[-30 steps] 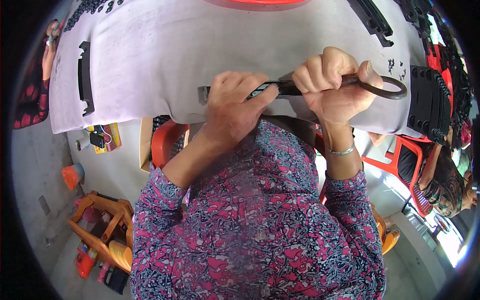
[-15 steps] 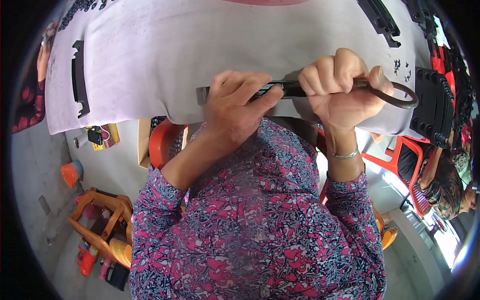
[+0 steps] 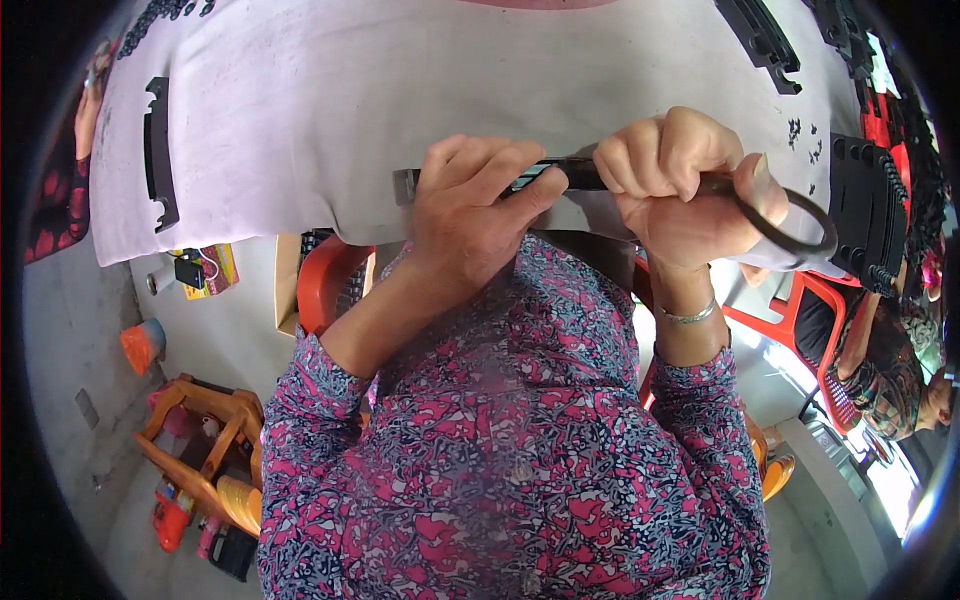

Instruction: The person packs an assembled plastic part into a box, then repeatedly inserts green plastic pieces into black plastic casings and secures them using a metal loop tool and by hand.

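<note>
A long black part (image 3: 403,187) lies crosswise over the near edge of the cloth-covered table. My left hand (image 3: 465,215) is closed around its left portion, fingers over the top and thumb along the near side. To the right, my right hand (image 3: 685,190) makes a fist around a dark bar, with the thumb bent against a dark ring (image 3: 825,228) that sticks out past the hand. Between the hands a black stretch (image 3: 585,174) shows; whether bar and part are one piece is hidden by my fingers.
Similar black strips lie on the cloth at the left (image 3: 158,155) and far right (image 3: 762,45). Tiny black pieces (image 3: 794,132) are scattered near a stack of black parts (image 3: 865,200). A person (image 3: 890,380) sits at the right; another person's hand (image 3: 88,115) shows far left.
My right hand has tilted slightly and lowered a little; the ring has turned and dips toward me. The left hand keeps its grip almost unmoved.
</note>
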The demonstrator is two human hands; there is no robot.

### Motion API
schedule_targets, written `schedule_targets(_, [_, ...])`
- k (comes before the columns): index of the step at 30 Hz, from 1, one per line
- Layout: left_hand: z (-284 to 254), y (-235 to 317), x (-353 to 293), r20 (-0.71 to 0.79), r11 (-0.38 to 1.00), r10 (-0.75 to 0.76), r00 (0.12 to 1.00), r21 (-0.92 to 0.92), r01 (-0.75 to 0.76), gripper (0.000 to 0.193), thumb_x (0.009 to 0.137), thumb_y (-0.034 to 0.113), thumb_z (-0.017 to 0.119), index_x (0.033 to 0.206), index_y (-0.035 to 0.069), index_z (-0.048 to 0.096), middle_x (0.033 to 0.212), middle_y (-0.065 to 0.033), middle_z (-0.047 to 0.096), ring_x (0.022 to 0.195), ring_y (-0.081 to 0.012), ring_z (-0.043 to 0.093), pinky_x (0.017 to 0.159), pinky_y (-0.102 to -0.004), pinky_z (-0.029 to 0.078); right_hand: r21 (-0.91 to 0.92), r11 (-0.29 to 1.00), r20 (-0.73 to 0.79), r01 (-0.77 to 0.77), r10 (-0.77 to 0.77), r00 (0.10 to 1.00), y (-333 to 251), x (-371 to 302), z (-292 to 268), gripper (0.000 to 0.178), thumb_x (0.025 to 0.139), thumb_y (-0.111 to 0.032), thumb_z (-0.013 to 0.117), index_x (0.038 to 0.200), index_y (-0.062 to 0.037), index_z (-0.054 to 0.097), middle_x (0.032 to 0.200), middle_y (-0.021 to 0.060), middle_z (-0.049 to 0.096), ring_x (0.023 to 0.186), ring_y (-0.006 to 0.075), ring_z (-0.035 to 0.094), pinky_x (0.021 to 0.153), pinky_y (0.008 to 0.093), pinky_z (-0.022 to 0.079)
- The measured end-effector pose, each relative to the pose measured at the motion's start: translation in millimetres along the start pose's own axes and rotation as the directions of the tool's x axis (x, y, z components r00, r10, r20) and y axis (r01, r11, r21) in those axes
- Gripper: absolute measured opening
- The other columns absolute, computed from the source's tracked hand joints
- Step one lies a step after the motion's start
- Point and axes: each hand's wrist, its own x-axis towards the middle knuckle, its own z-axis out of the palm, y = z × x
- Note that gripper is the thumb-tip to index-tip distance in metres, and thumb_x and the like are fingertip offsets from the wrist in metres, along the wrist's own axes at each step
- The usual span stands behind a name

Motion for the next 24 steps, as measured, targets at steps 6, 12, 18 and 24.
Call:
schedule_targets(6, [4,0,-3,-0.026,1.000,-0.005,1.000,-0.016,0.005,0.026,0.069,0.014,0.070,0.095,0.015,0.071,0.102,0.0021,0.063,0.088,-0.0177,0.060,0.083,-0.0375,0.042,-0.233,0.968,-0.111,-0.088,0.063,0.992,3,0,5,0.074,0.080,-0.079,0.050,0.061,-0.0095,0.032,0.057,-0.0048,0.027,0.051,0.0093,0.022,0.049,0.0288,0.017])
schedule_targets(12, [1,2,0,-0.009,0.999,-0.016,1.000,-0.043,0.015,0.024,0.069,0.014,0.070,0.093,0.015,0.071,0.102,0.0014,0.063,0.089,-0.0177,0.061,0.083,-0.0372,0.042,0.098,0.995,-0.034,0.034,-0.031,0.999,-7,-1,6,0.067,0.088,-0.069,0.048,0.065,-0.0078,0.037,0.059,-0.0043,0.030,0.053,0.0098,0.024,0.052,0.0284,0.020])
schedule_targets(18, [1,1,1,0.012,1.000,-0.016,1.000,-0.022,0.016,0.022,0.071,0.015,0.069,0.093,0.013,0.071,0.103,0.0011,0.063,0.091,-0.0182,0.061,0.084,-0.0377,0.042,-0.034,0.999,0.046,0.004,-0.003,0.999,-9,2,6,0.055,0.091,-0.058,0.045,0.068,-0.0084,0.042,0.057,-0.0026,0.032,0.051,0.0121,0.020,0.052,0.0315,0.019])
schedule_targets(24, [2,3,1,-0.017,0.999,-0.016,1.000,-0.032,0.015,0.019,0.073,0.013,0.067,0.092,0.013,0.070,0.105,0.0006,0.062,0.093,-0.0188,0.061,0.084,-0.0380,0.043,-0.210,0.978,0.056,-0.015,0.027,0.998,-4,5,14,0.059,0.092,-0.058,0.045,0.063,-0.0069,0.040,0.057,-0.0030,0.031,0.050,0.0120,0.023,0.052,0.0316,0.021])
